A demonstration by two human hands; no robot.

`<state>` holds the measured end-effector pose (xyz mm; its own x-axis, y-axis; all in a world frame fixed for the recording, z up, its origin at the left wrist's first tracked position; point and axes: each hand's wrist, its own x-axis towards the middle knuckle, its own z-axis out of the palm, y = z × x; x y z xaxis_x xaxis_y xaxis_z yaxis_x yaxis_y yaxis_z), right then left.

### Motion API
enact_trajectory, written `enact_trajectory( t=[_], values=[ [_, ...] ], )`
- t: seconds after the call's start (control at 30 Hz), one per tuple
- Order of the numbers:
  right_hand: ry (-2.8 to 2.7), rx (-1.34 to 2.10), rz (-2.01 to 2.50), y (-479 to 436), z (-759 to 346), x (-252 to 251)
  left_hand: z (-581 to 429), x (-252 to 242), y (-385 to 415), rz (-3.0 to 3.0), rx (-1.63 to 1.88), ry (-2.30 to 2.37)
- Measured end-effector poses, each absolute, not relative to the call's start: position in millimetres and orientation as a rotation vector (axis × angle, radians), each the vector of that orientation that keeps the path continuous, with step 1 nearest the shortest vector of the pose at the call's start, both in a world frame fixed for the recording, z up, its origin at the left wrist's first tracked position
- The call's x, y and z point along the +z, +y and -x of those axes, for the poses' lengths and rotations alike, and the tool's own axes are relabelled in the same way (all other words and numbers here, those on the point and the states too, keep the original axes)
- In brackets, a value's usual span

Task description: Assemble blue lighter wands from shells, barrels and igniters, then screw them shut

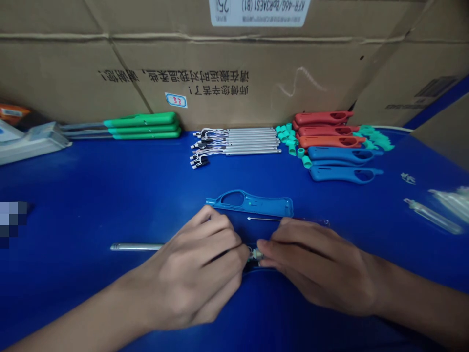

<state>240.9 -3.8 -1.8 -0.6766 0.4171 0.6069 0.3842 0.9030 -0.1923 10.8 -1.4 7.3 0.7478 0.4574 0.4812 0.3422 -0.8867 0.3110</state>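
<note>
My left hand grips a silver metal tube, which runs out to the left from under my palm. At the tube's inner end, a small metal-and-white fitting sits between both hands, partly hidden by my fingers. The fingertips of my right hand pinch that fitting. Just above my hands lies a blue plastic handle shell with an oval opening. A thin metal pin lies beside its lower edge, close to my right hand.
The blue work surface ends at stacked cardboard boxes. Along the back lie green handles, wired silver tubes, teal caps, and red and blue shells. Clear plastic bags lie at right.
</note>
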Motion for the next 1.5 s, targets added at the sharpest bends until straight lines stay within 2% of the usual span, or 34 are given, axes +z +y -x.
enact_trajectory(
  t=[0.53, 0.9, 1.17, 1.5],
  values=[
    [-2.439, 0.062, 0.591, -7, -241, 1, -12, 10, -2, -2.755, 0.794, 0.609],
    [-2.407, 0.188, 0.635, -2, -246, -1, -8, 3, -2, -2.629, 0.851, 0.743],
    [-2.437, 0.068, 0.582, -2, -244, -1, -9, 3, -3, -2.632, 0.848, 0.708],
    [-2.438, 0.152, 0.641, -5, -242, -3, -10, -1, -4, -2.573, 0.886, 0.714]
  ],
)
